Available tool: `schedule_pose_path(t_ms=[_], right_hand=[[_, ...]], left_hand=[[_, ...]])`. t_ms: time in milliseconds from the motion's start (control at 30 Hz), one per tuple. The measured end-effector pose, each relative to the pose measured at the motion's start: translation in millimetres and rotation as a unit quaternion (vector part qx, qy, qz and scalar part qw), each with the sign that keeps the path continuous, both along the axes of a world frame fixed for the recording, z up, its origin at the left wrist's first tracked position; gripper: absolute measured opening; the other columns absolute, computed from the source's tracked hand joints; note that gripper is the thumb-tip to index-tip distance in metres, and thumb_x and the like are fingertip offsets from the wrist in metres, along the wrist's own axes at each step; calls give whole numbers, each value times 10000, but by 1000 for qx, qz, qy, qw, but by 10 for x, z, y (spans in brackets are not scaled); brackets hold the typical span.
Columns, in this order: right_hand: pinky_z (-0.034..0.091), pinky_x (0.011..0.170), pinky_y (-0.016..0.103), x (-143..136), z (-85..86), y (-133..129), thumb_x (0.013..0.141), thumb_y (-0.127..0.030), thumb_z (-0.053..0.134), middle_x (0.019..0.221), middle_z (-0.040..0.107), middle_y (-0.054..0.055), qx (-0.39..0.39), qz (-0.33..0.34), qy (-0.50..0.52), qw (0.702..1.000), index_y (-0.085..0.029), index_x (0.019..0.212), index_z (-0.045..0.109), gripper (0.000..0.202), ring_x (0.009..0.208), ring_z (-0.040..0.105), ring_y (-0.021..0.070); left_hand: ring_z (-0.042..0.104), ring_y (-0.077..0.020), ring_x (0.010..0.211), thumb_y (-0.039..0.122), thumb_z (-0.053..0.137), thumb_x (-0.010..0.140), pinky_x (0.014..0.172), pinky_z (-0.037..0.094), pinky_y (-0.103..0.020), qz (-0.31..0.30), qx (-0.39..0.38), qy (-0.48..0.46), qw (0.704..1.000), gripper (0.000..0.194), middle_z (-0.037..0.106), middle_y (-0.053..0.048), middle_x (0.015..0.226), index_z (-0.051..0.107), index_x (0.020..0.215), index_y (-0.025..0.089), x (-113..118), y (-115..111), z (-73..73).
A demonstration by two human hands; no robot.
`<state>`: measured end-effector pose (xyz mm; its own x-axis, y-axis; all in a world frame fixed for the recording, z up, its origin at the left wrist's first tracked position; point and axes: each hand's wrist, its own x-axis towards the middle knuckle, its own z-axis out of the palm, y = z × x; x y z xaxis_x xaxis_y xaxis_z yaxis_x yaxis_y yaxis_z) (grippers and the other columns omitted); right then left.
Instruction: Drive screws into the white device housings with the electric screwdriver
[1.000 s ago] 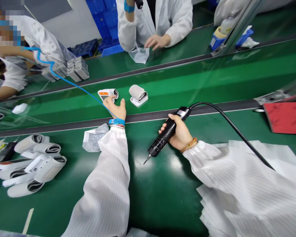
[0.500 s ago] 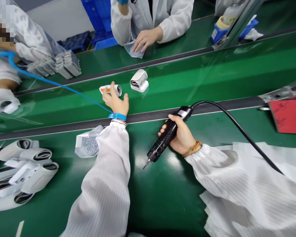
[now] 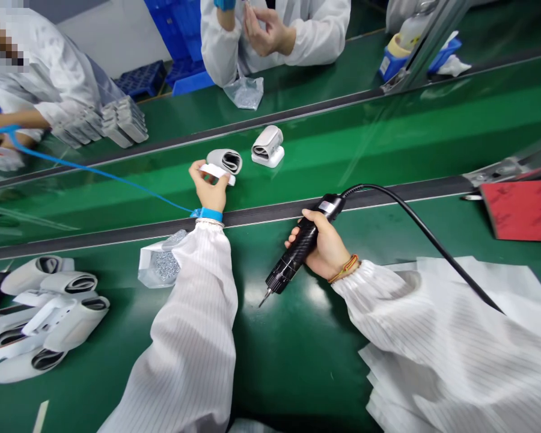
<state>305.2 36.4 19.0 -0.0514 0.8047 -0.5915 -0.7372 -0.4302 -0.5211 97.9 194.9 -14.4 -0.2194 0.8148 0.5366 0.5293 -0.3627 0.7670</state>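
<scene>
My left hand [image 3: 211, 189] reaches onto the green belt, fingers closed on the white body of a wrist blood pressure monitor [image 3: 225, 160] with a rolled grey cuff. Just right of it, a second such monitor [image 3: 267, 146] stands on the belt, untouched. My right hand [image 3: 322, 243] is wrapped around a black electric screwdriver [image 3: 300, 243], whose bit points down and left above the green bench. A clear bag of small metal parts [image 3: 162, 263] lies beside my left forearm.
Several more cuffed monitors [image 3: 54, 313] are piled at the left of the bench [image 3: 288, 361]. White sheets [image 3: 478, 276] lie under my right sleeve, near a red pad [image 3: 520, 209]. The screwdriver's black cable [image 3: 415, 216] arcs rightward. Co-workers sit across the belt [image 3: 369, 138].
My left hand has closed on the monitor, which is now turned, its orange side out of sight. The second monitor has shifted right. A co-worker's hand has lifted off a clear bag.
</scene>
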Motion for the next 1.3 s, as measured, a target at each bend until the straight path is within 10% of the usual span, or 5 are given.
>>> schedule_pose_path(t_ms=[267, 533, 700, 833, 1300], right_hand=[[511, 532, 284, 30, -3, 37, 750, -338, 577, 554, 503, -4, 9, 28, 0, 1000, -169, 701, 471, 206, 511, 498, 118], [504, 485, 277, 72, -5, 41, 775, -339, 555, 556, 501, -4, 27, 27, -8, 999, -185, 727, 462, 187, 510, 509, 129], [510, 498, 283, 83, -11, 38, 778, -330, 549, 546, 485, -12, 41, 30, -8, 999, -184, 720, 452, 185, 504, 494, 123], [518, 510, 291, 94, -15, 46, 776, -324, 550, 549, 493, -10, 39, 33, -15, 999, -183, 724, 460, 175, 510, 500, 125], [503, 496, 269, 89, 1, 49, 776, -310, 537, 530, 481, -9, 36, 35, -14, 999, -174, 677, 471, 181, 497, 490, 117]], left_hand=[[534, -254, 1108, 295, 701, 573, 978, 394, -378, -295, 22, -112, 949, 557, 548, -95, 1160, 432, 1051, 197, 329, -843, 73], [460, -281, 1236, 256, 613, 699, 1043, 356, -428, -352, -138, -71, 923, 585, 477, -90, 1354, 473, 1266, 225, 77, -1642, 157], [563, -213, 1088, 223, 484, 742, 954, 433, -386, -71, -22, 20, 997, 422, 603, -80, 1170, 562, 1156, 193, -431, -1877, 170], [544, -257, 984, 287, 509, 771, 908, 367, -458, 233, -104, 247, 935, 234, 673, -74, 954, 651, 928, 189, -858, -2002, 207], [557, -250, 884, 373, 484, 839, 881, 234, -430, 262, -199, 374, 867, 249, 678, -65, 850, 622, 757, 183, -921, -1969, 177]])
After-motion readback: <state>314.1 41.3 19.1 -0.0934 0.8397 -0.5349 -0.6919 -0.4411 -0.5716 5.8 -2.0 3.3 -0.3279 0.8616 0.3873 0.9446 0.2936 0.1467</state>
